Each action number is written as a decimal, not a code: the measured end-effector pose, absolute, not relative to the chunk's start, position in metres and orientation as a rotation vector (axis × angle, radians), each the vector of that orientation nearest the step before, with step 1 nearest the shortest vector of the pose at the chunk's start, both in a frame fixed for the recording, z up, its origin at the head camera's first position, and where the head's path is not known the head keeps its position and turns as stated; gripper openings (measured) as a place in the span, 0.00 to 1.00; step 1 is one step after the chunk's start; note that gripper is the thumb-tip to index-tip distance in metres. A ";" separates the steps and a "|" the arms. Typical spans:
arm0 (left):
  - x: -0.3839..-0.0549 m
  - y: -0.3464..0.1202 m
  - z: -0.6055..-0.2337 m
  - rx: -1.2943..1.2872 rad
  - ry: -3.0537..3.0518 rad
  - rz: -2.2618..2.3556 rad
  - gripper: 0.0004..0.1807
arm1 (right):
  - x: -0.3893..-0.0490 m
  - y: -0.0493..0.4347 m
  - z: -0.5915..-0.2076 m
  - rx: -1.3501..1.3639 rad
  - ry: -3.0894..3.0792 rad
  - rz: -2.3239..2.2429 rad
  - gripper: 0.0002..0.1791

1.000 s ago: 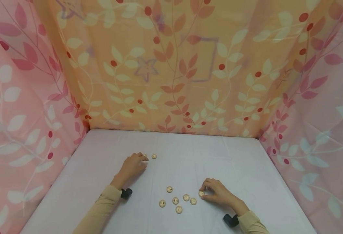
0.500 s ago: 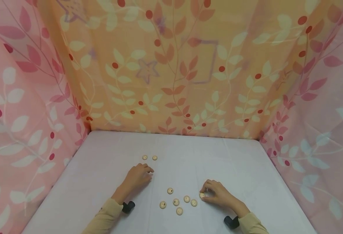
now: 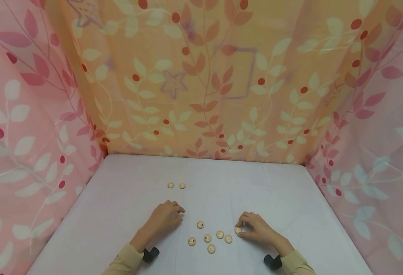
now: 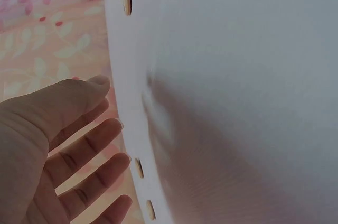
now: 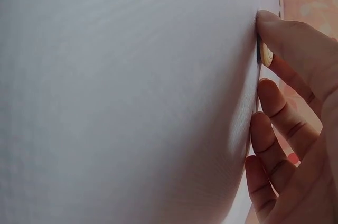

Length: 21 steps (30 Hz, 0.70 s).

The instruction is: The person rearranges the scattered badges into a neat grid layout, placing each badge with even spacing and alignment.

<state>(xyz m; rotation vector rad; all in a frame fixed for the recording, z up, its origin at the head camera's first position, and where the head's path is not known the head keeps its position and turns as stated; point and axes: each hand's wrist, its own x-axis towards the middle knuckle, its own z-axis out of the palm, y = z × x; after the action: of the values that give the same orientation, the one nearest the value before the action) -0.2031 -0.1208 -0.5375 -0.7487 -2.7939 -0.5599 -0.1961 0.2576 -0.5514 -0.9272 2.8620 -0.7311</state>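
My right hand (image 3: 257, 227) pinches a small round wooden disc (image 3: 237, 230) between thumb and forefinger, flat on the white table. The right wrist view shows this disc (image 5: 266, 52) by the thumb tip, its other fingers bent near the cloth. My left hand (image 3: 165, 217) hovers over the table with loosely spread fingers and nothing in them; the left wrist view shows its fingers (image 4: 87, 147) apart from the discs. Several similar discs with dark marks lie between the hands, one disc (image 3: 200, 225) being nearest my left hand. Beyond it sit two discs, a left one (image 3: 170, 185) and a right one (image 3: 182, 186).
A white cloth covers the table (image 3: 256, 183). Patterned curtains, a yellow one (image 3: 215, 114) at the back and pink ones at both sides, hang around it. Each wrist wears a black camera mount, such as the right mount (image 3: 272, 262).
My left hand has drawn back from the two far discs, toward the near group, uncovering the left one. My right hand stays on its disc. The view has shifted slightly.
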 end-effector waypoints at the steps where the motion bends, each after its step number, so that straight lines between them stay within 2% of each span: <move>1: -0.201 -0.120 -0.538 -0.747 -2.803 -0.564 0.12 | -0.196 0.258 -0.551 -0.927 2.859 -0.733 0.11; 14: -0.183 -0.108 -0.549 -0.850 -2.842 -0.585 0.13 | -0.195 0.256 -0.548 -0.935 2.865 -0.717 0.10; 21: -0.173 -0.099 -0.544 -0.951 -2.889 -0.617 0.11 | -0.195 0.257 -0.549 -0.940 2.864 -0.722 0.10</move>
<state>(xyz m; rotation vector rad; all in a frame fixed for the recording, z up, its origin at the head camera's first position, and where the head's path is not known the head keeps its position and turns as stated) -0.1729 -0.0992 -0.5436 -0.9515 -2.8892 -0.6169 -0.1952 0.2566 -0.5492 -0.9397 2.8641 -0.7223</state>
